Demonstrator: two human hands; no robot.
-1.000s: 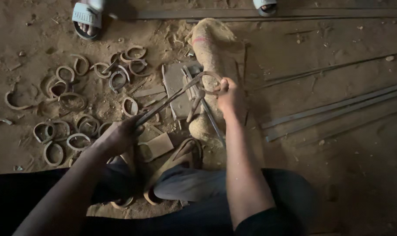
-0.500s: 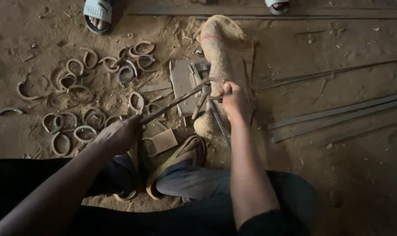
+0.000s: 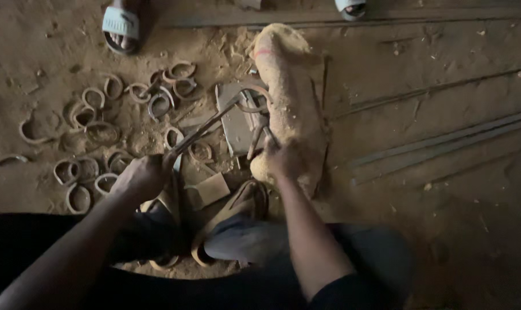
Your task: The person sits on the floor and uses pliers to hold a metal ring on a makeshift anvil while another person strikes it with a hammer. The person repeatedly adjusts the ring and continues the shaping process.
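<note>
The left hand point(image 3: 141, 177) is closed around the near end of a long metal lever point(image 3: 206, 129) that slants up and away toward a bent metal strip point(image 3: 255, 97) sitting on a flat metal block point(image 3: 233, 123). The right hand point(image 3: 283, 158) is clenched on a short rod or handle point(image 3: 255, 140) just ahead of it, steadying the work beside a dusty padded sack point(image 3: 289, 97) lying on the dirt floor point(image 3: 432, 229). By the look of it the strip is being bent into a curve, and the bend seems partly made. Going on would call for a firm pull on the lever while the right hand keeps the piece from slipping. A scatter of finished curved rings point(image 3: 100, 135) lies left of the left hand; long metal strips point(image 3: 444, 143) lie well right of the right hand
</note>
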